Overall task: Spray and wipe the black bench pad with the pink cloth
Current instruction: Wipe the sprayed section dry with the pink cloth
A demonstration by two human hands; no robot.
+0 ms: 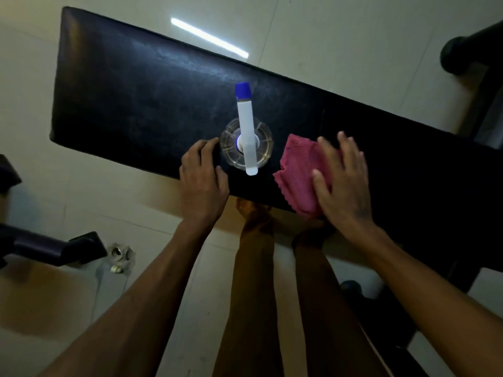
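Observation:
The black bench pad point(130, 96) runs across the view from upper left to lower right. A clear spray bottle point(246, 144) with a white sprayer and blue nozzle stands upright on it near the front edge. My left hand point(202, 180) rests on the pad's front edge just left of the bottle, fingertips close to its base, holding nothing. A folded pink cloth point(299, 170) lies on the pad to the right of the bottle. My right hand point(341, 180) lies flat on the cloth's right part, fingers spread.
Pale tiled floor surrounds the bench. A dark padded roller point(462, 54) is at upper right, and a black frame foot point(57, 250) at lower left beside a small clear container point(121, 258). My bare legs point(261, 268) stand below the pad's edge.

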